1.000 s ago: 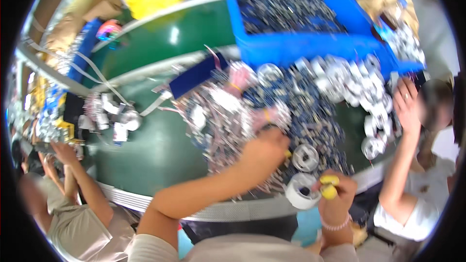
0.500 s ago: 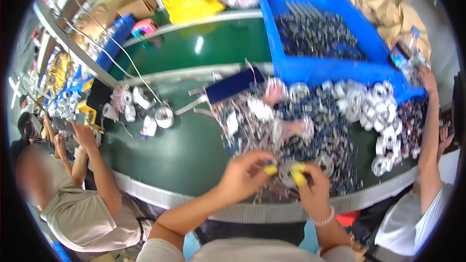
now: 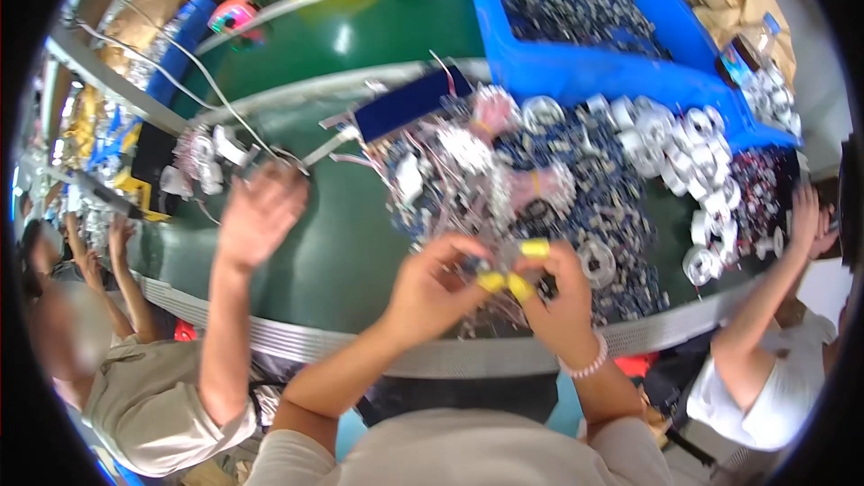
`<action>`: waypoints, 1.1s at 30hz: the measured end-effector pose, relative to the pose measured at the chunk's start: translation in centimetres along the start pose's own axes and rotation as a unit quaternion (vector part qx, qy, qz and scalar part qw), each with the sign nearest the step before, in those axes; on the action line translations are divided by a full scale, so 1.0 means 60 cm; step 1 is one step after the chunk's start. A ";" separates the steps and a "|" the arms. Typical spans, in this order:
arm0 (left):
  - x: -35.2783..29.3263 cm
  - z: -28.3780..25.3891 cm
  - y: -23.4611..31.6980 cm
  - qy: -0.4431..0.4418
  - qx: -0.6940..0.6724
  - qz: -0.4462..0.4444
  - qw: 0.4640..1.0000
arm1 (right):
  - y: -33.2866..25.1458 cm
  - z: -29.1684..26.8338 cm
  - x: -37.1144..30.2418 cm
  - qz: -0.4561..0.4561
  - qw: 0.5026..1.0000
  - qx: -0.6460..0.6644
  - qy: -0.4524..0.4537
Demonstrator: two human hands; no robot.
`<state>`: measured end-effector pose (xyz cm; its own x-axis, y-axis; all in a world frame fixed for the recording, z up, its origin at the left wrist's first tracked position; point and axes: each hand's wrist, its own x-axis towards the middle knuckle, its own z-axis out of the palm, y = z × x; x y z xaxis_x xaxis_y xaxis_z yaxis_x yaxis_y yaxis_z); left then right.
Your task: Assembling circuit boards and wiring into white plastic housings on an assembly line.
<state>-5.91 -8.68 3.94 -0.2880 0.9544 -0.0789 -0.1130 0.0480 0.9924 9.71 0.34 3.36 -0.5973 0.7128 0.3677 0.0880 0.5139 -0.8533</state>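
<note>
My left hand (image 3: 434, 290) is closed in a pinch above the near edge of the green table, with yellow covers on its fingertips. Close beside it, my right hand (image 3: 560, 295) is pinched too, also in yellow fingertip covers and with a beaded bracelet at the wrist. Some small whitish part seems to sit between the two hands, but blur and fingers hide its kind. Under and beyond them spreads a pile of small dark-blue parts (image 3: 621, 243). Bundles of thin pinkish wires with white ends (image 3: 535, 189) lie on it, and a white ring-shaped roll (image 3: 597, 263) rests right of my right hand.
A large blue bin (image 3: 576, 67) of small dark parts stands at the back right. White rolls (image 3: 684, 153) heap up before it. A dark-blue rectangular block (image 3: 409, 106) lies behind the wires. A co-worker's hand (image 3: 263, 211) reaches in from the left; another's hand (image 3: 807, 220) is at the right.
The left co-worker's hand has swung over the table to the white rolls there. The right co-worker's hand has come down from the bin's corner. My hands stay together, fingers slightly shifted.
</note>
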 end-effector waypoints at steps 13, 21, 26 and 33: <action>-0.003 0.010 -0.033 0.049 -0.061 -0.025 0.997 | 0.020 0.009 -0.031 -0.175 0.967 -0.183 0.028; 0.001 0.001 -0.023 0.070 -0.180 -0.068 0.979 | 0.033 0.006 0.008 -0.178 0.980 -0.041 0.080; -0.004 -0.002 -0.034 0.062 -0.132 -0.009 0.989 | 0.023 0.007 0.003 -0.039 0.996 0.043 0.066; -0.018 0.011 -0.034 0.102 -0.165 0.052 0.980 | 0.020 0.023 0.002 -0.023 1.000 0.011 -0.012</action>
<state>-4.75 -9.62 2.10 -0.4943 0.8688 -0.0295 -0.3639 -0.1760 0.9147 8.63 0.36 1.85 -0.6199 0.6763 0.3979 0.0432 0.5357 -0.8433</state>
